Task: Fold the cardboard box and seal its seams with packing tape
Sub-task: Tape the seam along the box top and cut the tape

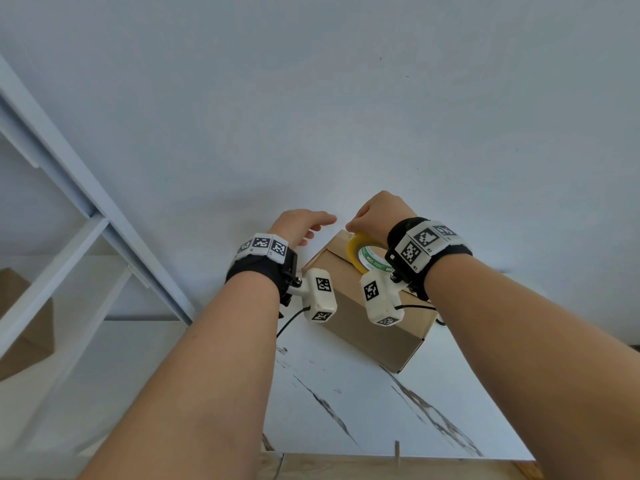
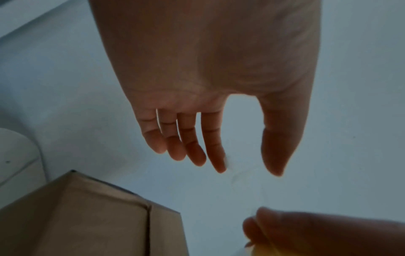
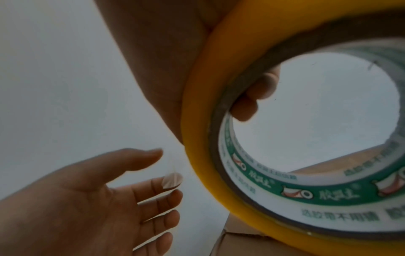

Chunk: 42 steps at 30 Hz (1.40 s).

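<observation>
A closed brown cardboard box (image 1: 363,317) stands on the white marbled table (image 1: 346,410), under both wrists. My right hand (image 1: 377,213) grips a yellow roll of packing tape (image 1: 360,252) above the box's far end, fingertips (image 3: 256,97) curled inside the green-printed core (image 3: 306,199). My left hand (image 1: 304,225) hovers open just left of the roll, fingers (image 2: 197,149) straight and a thumb apart, holding nothing. A small crumpled bit of clear tape (image 3: 172,180) sticks to its index fingertip. The box corner (image 2: 87,216) lies below the left palm.
A white shelf frame (image 1: 79,216) slants along the left, with brown cardboard (image 1: 24,323) behind it. A pale wall (image 1: 346,98) fills the background. A wooden edge (image 1: 381,465) runs along the table's near side, and thin cables (image 1: 291,322) hang from the wrist cameras.
</observation>
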{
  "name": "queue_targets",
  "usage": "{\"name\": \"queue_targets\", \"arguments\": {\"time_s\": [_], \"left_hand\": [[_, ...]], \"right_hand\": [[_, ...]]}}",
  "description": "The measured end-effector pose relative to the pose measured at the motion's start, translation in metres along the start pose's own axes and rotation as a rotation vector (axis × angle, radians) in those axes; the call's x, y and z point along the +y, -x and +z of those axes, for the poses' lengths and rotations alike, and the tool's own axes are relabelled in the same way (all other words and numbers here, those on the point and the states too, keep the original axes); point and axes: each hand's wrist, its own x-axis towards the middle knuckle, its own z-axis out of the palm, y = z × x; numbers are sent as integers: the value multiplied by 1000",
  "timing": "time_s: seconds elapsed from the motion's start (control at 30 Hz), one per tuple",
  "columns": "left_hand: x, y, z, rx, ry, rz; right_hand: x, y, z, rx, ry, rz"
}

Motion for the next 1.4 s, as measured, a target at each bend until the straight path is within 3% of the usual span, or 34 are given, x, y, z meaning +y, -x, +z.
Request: {"name": "queue_targets", "arguments": {"time_s": [0.17, 0.33, 0.57, 0.77, 1.0, 1.4], "left_hand": [[-6, 3, 3, 42, -88, 88], [-2, 4, 10, 32, -116, 45], [-8, -4, 19, 82, -189, 3], [-20, -11, 38, 154, 14, 3], [-27, -19, 40, 168, 15, 46], [-28, -29, 37, 204, -158, 33]], "right_hand": [[-3, 2, 0, -15, 28, -5], [0, 10, -9, 3, -6, -38], [11, 25, -15, -51, -130, 74], [18, 31, -8, -67, -261, 122], [19, 34, -12, -65, -392, 158], [10, 24, -11, -81, -123, 132]]}}
